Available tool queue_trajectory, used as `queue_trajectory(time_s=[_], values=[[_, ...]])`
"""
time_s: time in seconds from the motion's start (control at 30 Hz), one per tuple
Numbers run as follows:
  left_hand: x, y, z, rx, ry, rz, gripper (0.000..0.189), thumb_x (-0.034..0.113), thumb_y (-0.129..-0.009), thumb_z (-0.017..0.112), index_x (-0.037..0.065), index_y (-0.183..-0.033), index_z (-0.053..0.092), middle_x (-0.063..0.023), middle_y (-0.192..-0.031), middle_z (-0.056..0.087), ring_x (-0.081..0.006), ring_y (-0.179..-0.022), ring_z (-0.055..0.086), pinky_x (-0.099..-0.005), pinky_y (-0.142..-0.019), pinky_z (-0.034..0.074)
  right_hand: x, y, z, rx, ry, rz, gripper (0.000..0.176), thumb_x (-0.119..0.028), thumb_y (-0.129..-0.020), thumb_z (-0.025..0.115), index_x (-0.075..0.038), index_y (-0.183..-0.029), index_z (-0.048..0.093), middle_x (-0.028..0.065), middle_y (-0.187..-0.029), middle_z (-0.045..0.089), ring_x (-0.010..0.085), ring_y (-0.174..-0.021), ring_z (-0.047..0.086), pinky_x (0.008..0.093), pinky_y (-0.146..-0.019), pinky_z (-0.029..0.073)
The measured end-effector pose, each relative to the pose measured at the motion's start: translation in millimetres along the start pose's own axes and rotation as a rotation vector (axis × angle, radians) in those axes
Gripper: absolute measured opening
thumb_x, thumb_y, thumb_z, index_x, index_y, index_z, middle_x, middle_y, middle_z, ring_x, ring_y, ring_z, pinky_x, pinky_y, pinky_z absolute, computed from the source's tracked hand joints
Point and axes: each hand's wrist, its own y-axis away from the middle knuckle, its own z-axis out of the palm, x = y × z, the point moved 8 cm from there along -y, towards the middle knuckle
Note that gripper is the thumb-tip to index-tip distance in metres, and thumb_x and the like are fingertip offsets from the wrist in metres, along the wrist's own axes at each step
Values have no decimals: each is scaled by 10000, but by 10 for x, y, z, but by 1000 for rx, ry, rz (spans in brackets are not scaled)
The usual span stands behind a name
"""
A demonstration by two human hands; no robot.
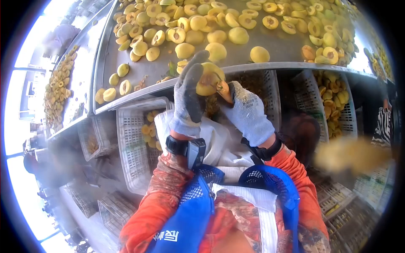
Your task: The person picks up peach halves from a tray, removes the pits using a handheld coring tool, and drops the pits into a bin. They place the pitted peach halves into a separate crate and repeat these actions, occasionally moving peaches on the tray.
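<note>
My left hand, in a grey glove with dark palm and fingers, holds a yellow peach half up in front of the metal table's edge. Its cut face, with a brownish centre, is turned towards me. My right hand, in a similar glove, is closed close against the peach's right side. From its fingers a narrow orange-brown piece points at the fruit's centre; I cannot tell what kind of thing it is. Many yellow peach halves lie on the metal table beyond both hands, some cut side up.
White plastic crates stand under the table edge, left and right of my lap, several holding peach pieces. A white cloth covers my lap. More peach halves lie on another table at left. A blurred yellow shape shows at right.
</note>
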Motion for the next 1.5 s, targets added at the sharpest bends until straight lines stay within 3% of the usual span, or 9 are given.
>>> queue_trajectory(time_s=[0.23, 0.43, 0.53, 0.63, 0.83, 1.03, 1.23, 1.33, 1.5], values=[[280, 225, 173, 119, -760, 465, 321, 178, -985, 484, -19, -1214, 591, -126, -1159, 638, -193, -1042, 602, -317, -916, 473, 63, 157, 302, -183, -147, 171, 389, -264, -798, 699, -40, -1079, 551, 196, -920, 651, 391, -845, 630, 430, -737, 506], [171, 234, 191, 47, -845, 399, 301, 164, -975, 516, -43, -1162, 631, -99, -1089, 685, -150, -966, 625, -267, -866, 484, 129, 255, 385, -240, -396, 41, 238, -212, -823, 603, -56, -999, 570, 167, -817, 644, 341, -751, 646, 410, -658, 505], [179, 220, 262, 0, -862, 282, 287, 158, -969, 537, -36, -1156, 638, -94, -1081, 690, -130, -938, 628, -251, -814, 499, 149, 331, 373, -608, -709, 369, 187, -186, -816, 606, -54, -946, 576, 82, -704, 608, 208, -578, 599, 312, -515, 458], [59, 205, 248, 52, -660, 110, 270, 139, -958, 550, -35, -1139, 649, -92, -1065, 696, -119, -916, 632, -250, -794, 505, 120, 388, 262, -696, -781, 564, 162, -163, -803, 626, -58, -916, 577, 15, -647, 555, 118, -502, 514, 236, -451, 383], [6, 246, 318, 33, -688, 194, 241, 125, -949, 562, -33, -1092, 673, -85, -1026, 706, -121, -882, 636, -256, -785, 505, 86, 562, 279, -715, -1190, 606, 209, -123, -744, 686, -41, -921, 610, 39, -647, 572, 138, -480, 523, 238, -430, 384], [-102, 179, 332, -143, -859, 74, 226, 175, -930, 591, 29, -1062, 703, -83, -909, 724, -102, -772, 646, -250, -705, 516, 168, 606, 255, -798, -1030, 632, 306, -108, -691, 720, -28, -964, 607, 43, -653, 555, 148, -481, 535, 263, -416, 403], [-203, 226, 282, 12, -587, 104, 243, 190, -932, 583, 20, -1063, 696, -90, -963, 720, -111, -837, 655, -252, -749, 516, 245, 666, 382, -708, -1239, 626, 210, -119, -720, 692, -29, -902, 638, 56, -652, 593, 154, -481, 542, 270, -406, 389], [-344, 212, 284, -140, -710, -58, 263, 175, -970, 545, -21, -1078, 682, -96, -1039, 700, -139, -908, 642, -252, -833, 505, 329, 648, 296, -796, -836, 665, 188, -124, -735, 678, -20, -887, 638, 49, -658, 594, 145, -482, 535, 287, -415, 395], [-247, 217, 420, -154, -823, 153, 252, 179, -951, 559, 4, -1081, 686, -95, -1021, 710, -143, -884, 653, -268, -787, 513, 229, 690, 249, -778, -1131, 553, 160, -121, -776, 666, -22, -900, 641, 23, -642, 571, 118, -516, 512, 264, -479, 395]])
